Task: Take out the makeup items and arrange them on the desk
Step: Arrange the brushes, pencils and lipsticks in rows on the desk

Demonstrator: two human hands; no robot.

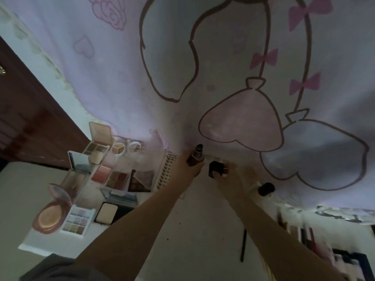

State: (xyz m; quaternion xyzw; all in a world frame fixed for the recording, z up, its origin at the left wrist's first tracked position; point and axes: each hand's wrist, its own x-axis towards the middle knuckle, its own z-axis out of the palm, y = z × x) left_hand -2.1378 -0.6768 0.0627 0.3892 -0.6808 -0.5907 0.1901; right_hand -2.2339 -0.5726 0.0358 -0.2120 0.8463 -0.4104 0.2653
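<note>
While open palettes crowd the worktop's left edge, both hands work at its far edge.
Left grip clamps a dark brown bottle; right grip clamps its black square cap.

Right edge of table: items motion-blurred, can't identify. Left hand covers lower half of dark bottle. Right hand blurred, fingers hide part of black cap. Text on white perforated tray too small to read. Small round pots by far edge soft, contents unclear. Dark cloth cut off at bottom edge of view.
</note>
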